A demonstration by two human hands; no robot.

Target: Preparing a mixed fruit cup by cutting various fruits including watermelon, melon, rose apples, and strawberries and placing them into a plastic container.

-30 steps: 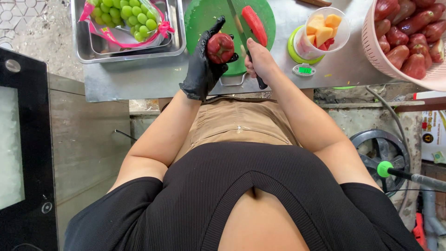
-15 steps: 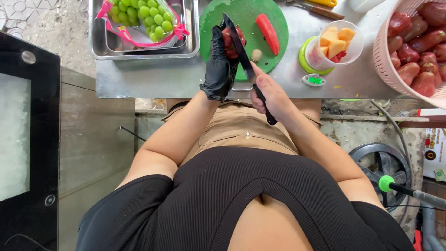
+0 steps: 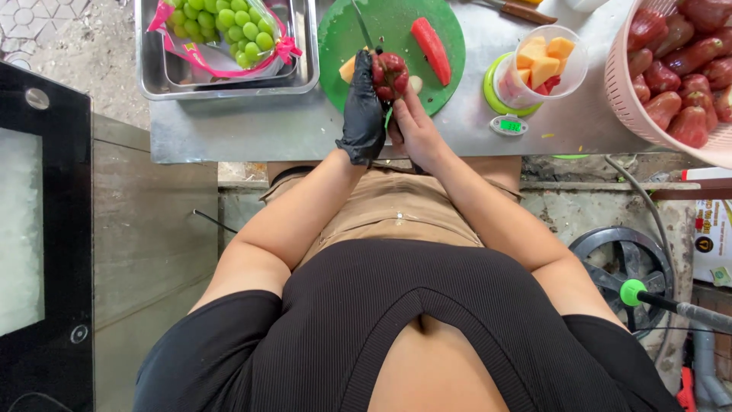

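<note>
My gloved left hand (image 3: 364, 114) is closed around the dark red fruit (image 3: 390, 73), held over the six o'clock edge of the green cutting board (image 3: 335, 34). My bare right hand (image 3: 415, 130) is wrapped tight on the knife (image 3: 360, 24), its blade running toward twelve o'clock beside the fruit. To cut well, I'd judge it best to keep my gloved fingertips clear of the edge and press down steadily.

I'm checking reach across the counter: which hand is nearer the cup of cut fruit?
Right. The right hand lies left of the cup of cut fruit; the gloved left hand sits farther left, holding the red fruit.
</note>
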